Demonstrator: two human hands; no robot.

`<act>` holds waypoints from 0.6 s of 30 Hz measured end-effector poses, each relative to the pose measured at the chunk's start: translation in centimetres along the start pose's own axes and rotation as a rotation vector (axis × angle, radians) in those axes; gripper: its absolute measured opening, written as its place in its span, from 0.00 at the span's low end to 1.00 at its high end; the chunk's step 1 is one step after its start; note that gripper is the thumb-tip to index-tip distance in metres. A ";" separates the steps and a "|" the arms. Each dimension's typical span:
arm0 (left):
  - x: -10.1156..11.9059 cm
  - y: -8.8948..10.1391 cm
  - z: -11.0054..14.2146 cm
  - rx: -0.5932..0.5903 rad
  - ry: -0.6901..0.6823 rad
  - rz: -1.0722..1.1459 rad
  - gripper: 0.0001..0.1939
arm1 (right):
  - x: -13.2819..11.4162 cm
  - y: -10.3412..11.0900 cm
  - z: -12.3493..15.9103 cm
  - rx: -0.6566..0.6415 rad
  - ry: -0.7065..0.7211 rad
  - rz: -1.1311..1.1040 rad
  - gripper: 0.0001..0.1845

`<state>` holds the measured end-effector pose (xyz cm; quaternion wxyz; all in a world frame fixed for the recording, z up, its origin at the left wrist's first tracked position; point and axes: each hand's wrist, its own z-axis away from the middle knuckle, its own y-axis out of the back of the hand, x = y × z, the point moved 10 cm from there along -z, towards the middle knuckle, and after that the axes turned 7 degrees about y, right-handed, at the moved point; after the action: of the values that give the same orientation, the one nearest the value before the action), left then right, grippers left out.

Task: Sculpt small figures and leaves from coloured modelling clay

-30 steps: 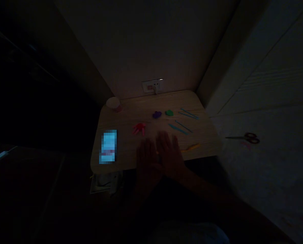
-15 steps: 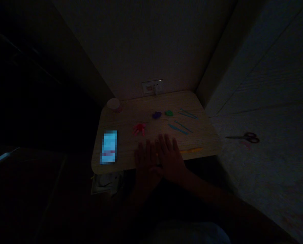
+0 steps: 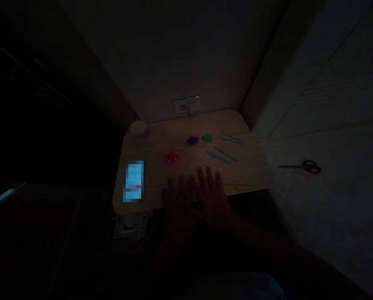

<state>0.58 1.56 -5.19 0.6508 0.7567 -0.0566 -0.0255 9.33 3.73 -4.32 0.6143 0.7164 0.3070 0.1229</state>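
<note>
Hiding part of an orange strip, the right hand blurs.

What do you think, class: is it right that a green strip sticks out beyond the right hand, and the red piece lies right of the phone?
Not quite: the strip beyond the right hand is orange, not green, as the head view shows. The red piece does lie right of the phone.

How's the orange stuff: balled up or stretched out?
Stretched out: the orange strip lies long and thin beside the right hand. Any part underneath is hidden.
</note>
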 end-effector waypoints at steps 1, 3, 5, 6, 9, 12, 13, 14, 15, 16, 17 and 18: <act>-0.2 0.1 -1.0 0.015 0.017 0.007 0.40 | 0.6 0.0 -0.9 -0.003 -0.015 0.005 0.57; -0.4 0.0 -2.6 0.024 0.034 0.017 0.40 | 1.5 -0.1 -2.4 -0.014 -0.027 0.006 0.54; -0.5 -0.1 -3.0 0.023 0.042 0.018 0.40 | 1.7 -0.1 -2.7 -0.020 -0.014 0.001 0.54; -0.5 -0.1 -2.7 0.021 0.034 0.019 0.40 | 1.5 -0.1 -2.4 -0.024 0.002 -0.004 0.55; 0.0 0.0 -0.2 0.018 -0.027 0.034 0.42 | 0.2 -0.1 -0.1 -0.034 0.061 -0.024 0.58; 0.2 0.2 1.6 0.015 -0.044 0.046 0.43 | -0.5 0.1 1.4 -0.027 0.066 -0.028 0.58; 0.1 0.2 1.6 0.017 -0.039 0.045 0.43 | -0.5 0.1 1.2 -0.026 0.057 -0.025 0.59; 0.0 0.1 1.1 0.015 -0.026 0.043 0.43 | -0.2 0.0 0.8 -0.025 0.044 -0.019 0.58; -0.2 0.0 0.4 0.014 -0.010 0.042 0.42 | 0.2 0.0 0.0 -0.024 0.028 -0.012 0.58; -0.4 -0.1 -0.6 0.006 0.003 0.043 0.42 | 0.7 -0.1 -0.9 -0.025 0.007 -0.004 0.58; -0.6 -0.2 -1.6 0.009 0.012 0.044 0.42 | 1.2 -0.1 -1.8 -0.022 -0.010 0.003 0.56; -0.8 -0.1 -2.5 0.022 0.023 0.045 0.42 | 1.7 -0.1 -2.6 -0.022 -0.025 0.008 0.54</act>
<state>0.09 4.14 -4.93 0.6434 0.7626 -0.0663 -0.0013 9.17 6.86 -4.15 0.6254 0.7123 0.2953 0.1198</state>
